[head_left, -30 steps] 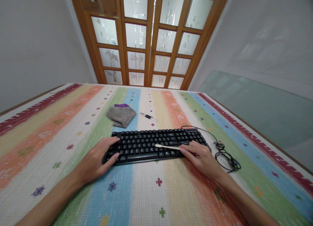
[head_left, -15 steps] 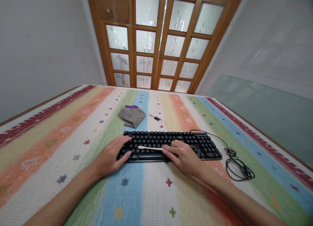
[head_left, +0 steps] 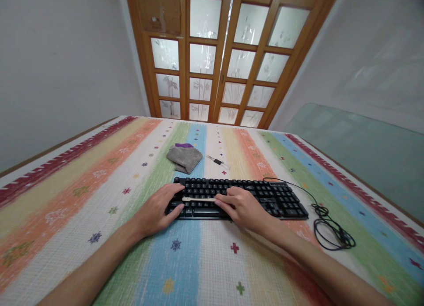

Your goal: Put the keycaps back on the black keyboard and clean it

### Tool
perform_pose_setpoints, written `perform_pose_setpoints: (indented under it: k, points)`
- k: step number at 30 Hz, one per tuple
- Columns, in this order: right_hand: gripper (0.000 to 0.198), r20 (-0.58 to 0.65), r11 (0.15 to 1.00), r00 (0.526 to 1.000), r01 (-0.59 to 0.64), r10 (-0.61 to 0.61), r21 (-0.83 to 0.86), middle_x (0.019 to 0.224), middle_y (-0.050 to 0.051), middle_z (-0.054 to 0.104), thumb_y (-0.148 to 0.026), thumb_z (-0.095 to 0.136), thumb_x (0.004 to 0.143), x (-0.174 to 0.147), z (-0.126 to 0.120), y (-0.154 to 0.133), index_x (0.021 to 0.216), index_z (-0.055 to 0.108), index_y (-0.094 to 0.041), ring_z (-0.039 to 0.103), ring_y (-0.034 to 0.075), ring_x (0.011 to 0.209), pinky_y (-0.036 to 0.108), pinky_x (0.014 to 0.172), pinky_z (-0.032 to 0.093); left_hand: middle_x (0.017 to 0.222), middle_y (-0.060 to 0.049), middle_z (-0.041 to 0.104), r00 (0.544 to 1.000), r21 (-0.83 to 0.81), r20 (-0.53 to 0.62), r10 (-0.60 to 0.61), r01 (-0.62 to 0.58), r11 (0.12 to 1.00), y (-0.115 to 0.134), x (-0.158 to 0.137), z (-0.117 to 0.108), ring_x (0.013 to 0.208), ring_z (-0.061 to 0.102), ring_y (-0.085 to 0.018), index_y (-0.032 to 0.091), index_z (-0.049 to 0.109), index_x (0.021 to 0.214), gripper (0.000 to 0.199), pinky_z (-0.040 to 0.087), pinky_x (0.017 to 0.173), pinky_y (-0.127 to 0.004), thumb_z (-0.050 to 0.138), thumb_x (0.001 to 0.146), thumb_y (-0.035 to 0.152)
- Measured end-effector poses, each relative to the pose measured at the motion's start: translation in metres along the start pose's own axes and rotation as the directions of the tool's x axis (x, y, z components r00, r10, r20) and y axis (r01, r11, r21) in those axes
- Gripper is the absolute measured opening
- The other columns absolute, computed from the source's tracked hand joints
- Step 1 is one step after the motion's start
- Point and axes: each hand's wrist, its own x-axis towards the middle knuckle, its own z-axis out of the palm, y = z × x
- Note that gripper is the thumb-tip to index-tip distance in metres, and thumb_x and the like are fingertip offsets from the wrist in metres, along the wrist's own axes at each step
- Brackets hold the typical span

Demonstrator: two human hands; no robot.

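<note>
A black keyboard (head_left: pixel 278 200) lies across the striped tablecloth in front of me. My left hand (head_left: pixel 160 209) holds its left end, with the thumb and a finger spread on the keys there. In my right hand (head_left: pixel 243 206) is a slim white toothbrush (head_left: pixel 200 199), pinched between thumb and fingers. The brush lies nearly level over the lower rows of keys, its head pointing left near my left thumb. Its bristles cannot be made out, and the rear of its handle is hidden by my right hand.
Behind the keyboard lie a folded grey cloth (head_left: pixel 185 158) with a purple piece (head_left: pixel 184 145) at its back, and a small black-and-clear tool (head_left: pixel 217 161). The keyboard's coiled cable (head_left: pixel 334 235) rests at right. Striped tablecloth (head_left: pixel 218 262) covers the table; wood-framed doors (head_left: pixel 217 58) stand beyond.
My right hand has moved the toothbrush left along the keys, closer to my left hand. My left hand keeps its place on the keyboard. The whole view has shifted slightly.
</note>
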Motion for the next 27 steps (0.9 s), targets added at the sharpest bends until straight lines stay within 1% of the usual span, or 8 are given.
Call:
perform_pose_setpoints:
  k: [6,10,14,18,22,27]
  points:
    - [0.049,0.019,0.992,0.994,-0.105,0.104,0.064,0.073,0.005,0.06,-0.044,0.036,0.11,-0.04,-0.018,0.035,0.097,0.077,-0.022,0.056,0.019,0.071,0.03,0.067,0.037,0.129,-0.013,0.065,0.999,0.004,0.011,0.034,-0.034,0.999,0.0,0.001,0.0,0.121,0.062,-0.027,0.017,0.065,0.119,0.026,0.051,0.107,-0.047,0.052,0.099,0.029]
    - [0.054,0.013,0.982,0.985,-0.17,0.17,0.083,0.071,0.006,0.061,-0.052,0.035,0.108,-0.067,-0.029,0.061,0.097,0.079,-0.023,0.057,0.02,0.069,0.03,0.064,0.039,0.127,-0.012,0.066,0.999,0.002,-0.01,0.04,-0.04,0.999,0.0,0.001,0.001,0.12,0.062,-0.027,0.018,0.066,0.117,0.025,0.052,0.106,-0.047,0.052,0.099,0.029]
    - [0.059,-0.001,0.973,0.974,-0.225,0.226,0.059,0.07,0.007,0.062,-0.06,0.034,0.106,-0.092,-0.044,0.083,0.1,0.081,-0.024,0.059,0.022,0.07,0.032,0.065,0.041,0.126,-0.012,0.066,0.998,0.009,-0.021,0.054,-0.054,0.999,0.0,0.002,0.001,0.12,0.063,-0.026,0.017,0.065,0.117,0.024,0.052,0.105,-0.044,0.052,0.1,0.029]
    - [0.06,-0.01,0.952,0.953,-0.304,0.304,0.042,0.067,0.007,0.062,-0.065,0.038,0.102,-0.114,-0.058,0.101,0.1,0.082,-0.025,0.06,0.022,0.066,0.033,0.063,0.041,0.126,-0.011,0.067,0.999,0.014,-0.014,0.037,-0.037,0.999,-0.001,0.002,0.001,0.119,0.063,-0.026,0.019,0.066,0.116,0.025,0.052,0.105,-0.043,0.052,0.099,0.031]
    - [0.059,0.0,0.926,0.927,-0.374,0.375,0.045,0.07,0.008,0.065,-0.065,0.039,0.1,-0.131,-0.068,0.116,0.1,0.082,-0.024,0.062,0.023,0.067,0.033,0.064,0.043,0.127,-0.01,0.068,1.0,0.019,-0.012,0.016,-0.016,1.0,-0.003,0.002,0.002,0.119,0.064,-0.026,0.021,0.067,0.116,0.026,0.052,0.106,-0.042,0.053,0.098,0.034]
    - [0.065,-0.054,0.89,0.888,-0.456,0.457,0.018,0.065,0.008,0.065,-0.072,0.038,0.096,-0.153,-0.083,0.13,0.094,0.082,-0.023,0.062,0.024,0.066,0.033,0.062,0.043,0.126,-0.009,0.068,0.998,0.033,-0.046,0.05,-0.048,0.998,-0.006,0.0,0.003,0.117,0.066,-0.026,0.023,0.066,0.117,0.026,0.054,0.104,-0.041,0.055,0.098,0.036]
